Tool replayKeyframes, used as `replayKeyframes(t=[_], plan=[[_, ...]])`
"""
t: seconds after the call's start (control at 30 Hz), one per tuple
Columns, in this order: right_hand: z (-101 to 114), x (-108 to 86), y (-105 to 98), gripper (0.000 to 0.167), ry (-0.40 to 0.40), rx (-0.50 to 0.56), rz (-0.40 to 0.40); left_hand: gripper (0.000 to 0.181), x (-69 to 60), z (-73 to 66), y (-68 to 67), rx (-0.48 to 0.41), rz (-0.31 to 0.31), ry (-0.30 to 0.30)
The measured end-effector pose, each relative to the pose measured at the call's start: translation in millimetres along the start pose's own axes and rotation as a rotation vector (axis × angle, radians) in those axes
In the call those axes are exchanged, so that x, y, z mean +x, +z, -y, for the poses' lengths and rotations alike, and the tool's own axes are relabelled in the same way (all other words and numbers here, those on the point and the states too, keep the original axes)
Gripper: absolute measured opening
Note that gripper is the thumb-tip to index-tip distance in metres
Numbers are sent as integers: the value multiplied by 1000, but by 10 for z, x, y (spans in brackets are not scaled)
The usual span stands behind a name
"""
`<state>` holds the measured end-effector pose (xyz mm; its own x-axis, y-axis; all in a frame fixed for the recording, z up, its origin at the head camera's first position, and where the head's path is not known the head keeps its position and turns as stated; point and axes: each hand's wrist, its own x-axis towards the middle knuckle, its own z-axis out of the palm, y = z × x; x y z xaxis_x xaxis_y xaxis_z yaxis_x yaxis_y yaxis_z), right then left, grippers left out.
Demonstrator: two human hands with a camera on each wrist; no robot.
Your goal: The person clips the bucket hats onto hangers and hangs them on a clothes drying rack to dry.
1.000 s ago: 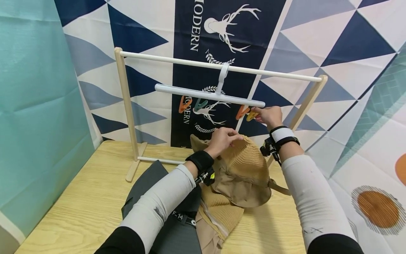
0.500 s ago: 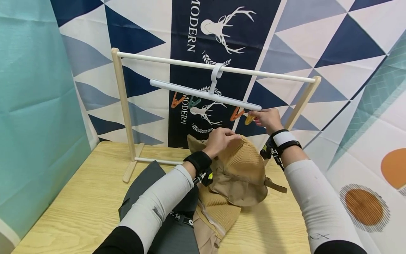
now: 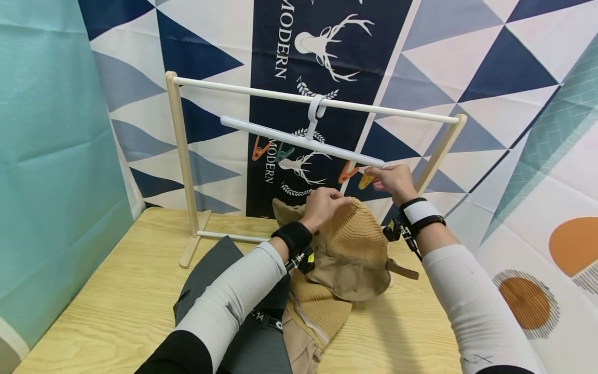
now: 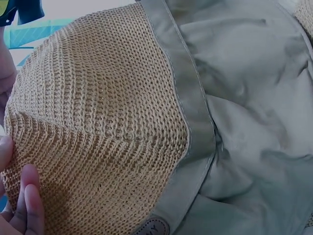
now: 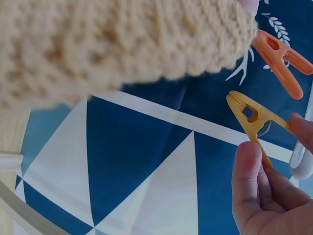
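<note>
My left hand [image 3: 322, 208] pinches the crown of a tan knitted sun hat [image 3: 357, 234] and holds it up off the table. Fabric brim and a hanging strap show below the knit; in the left wrist view, fingertips [image 4: 32, 188] lie on the knitted crown [image 4: 98, 127]. My right hand [image 3: 394, 183] pinches the legs of a yellow clothespin [image 5: 257, 120] under the right end of a white hanger [image 3: 299, 140]. The clothespin's tips look together, with nothing between them. The hat's knit edge hangs apart from it. An orange clothespin [image 5: 279, 58] is beside it.
The hanger hooks over the rod [image 3: 261, 91] of a small wooden rack [image 3: 181, 161]. Another orange clothespin [image 3: 259, 149] and a green clothespin [image 3: 284, 151] hang from it. A dark grey fabric item [image 3: 210, 280] and more tan knitted fabric [image 3: 322, 306] lie on the table [image 3: 117, 291].
My right hand has come down a little with the yellow clothespin, and the hanger's right end has tipped lower. My left hand keeps its pinch on the hat. The head view has shifted slightly.
</note>
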<state>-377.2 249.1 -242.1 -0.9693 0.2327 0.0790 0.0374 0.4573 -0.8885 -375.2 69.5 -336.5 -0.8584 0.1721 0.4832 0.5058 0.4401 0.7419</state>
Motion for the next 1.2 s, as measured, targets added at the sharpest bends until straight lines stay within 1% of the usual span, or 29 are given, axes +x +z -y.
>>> replayKeyframes(t=[0.17,0.27,0.43,0.6,0.7,0.83,0.9,1.03,1.2], plan=[[-22,-76,-18,51,9,-26,33,26,10,-24,-8,-45,-8,-42],[-58,-117,-9,52,22,-11,40,25,-7,-26,-1,-73,-10,-72],[-84,-179,9,48,29,36,38,25,-30,-38,7,-84,-16,-98],[-66,-217,11,43,44,81,61,24,-22,-73,-9,-167,-4,-168],[-46,-229,13,35,50,105,65,23,-15,-91,-15,-198,6,-201],[-28,-218,15,24,74,138,71,23,3,-92,-6,-209,10,-227],[-26,-219,13,22,93,155,77,24,9,-92,3,-211,15,-234],[-38,-226,-5,25,119,174,99,25,19,-96,16,-189,28,-248],[-48,-236,1,31,112,189,134,26,44,-101,28,-173,20,-279]])
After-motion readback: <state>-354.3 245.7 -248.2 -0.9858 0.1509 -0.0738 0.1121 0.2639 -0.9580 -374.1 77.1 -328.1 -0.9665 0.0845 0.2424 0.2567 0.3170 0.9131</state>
